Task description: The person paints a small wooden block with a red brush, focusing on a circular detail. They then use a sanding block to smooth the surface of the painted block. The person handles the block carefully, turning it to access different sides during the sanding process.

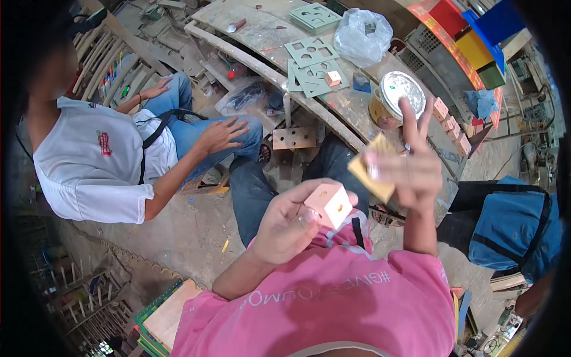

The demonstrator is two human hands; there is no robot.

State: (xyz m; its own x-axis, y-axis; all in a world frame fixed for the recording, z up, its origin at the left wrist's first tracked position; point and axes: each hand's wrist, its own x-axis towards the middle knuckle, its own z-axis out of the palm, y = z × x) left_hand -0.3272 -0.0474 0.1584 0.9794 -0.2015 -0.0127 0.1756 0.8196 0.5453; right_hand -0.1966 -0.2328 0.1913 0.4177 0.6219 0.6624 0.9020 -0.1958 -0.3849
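Note:
My left hand grips a small pinkish wooden block with round holes in its faces, held in front of my chest. One face of the block is lit brightly. To the right and a little higher, my right hand pinches a yellow-brown piece of sandpaper under its thumb, while two fingers point upward. Motion smears that hand and the sheet. The sandpaper and the block are apart.
Ahead, the workbench carries green stencil-like plates, a plastic bag, a white-lidded tub and several wooden blocks. A seated person is at the left; a blue bag is at the right.

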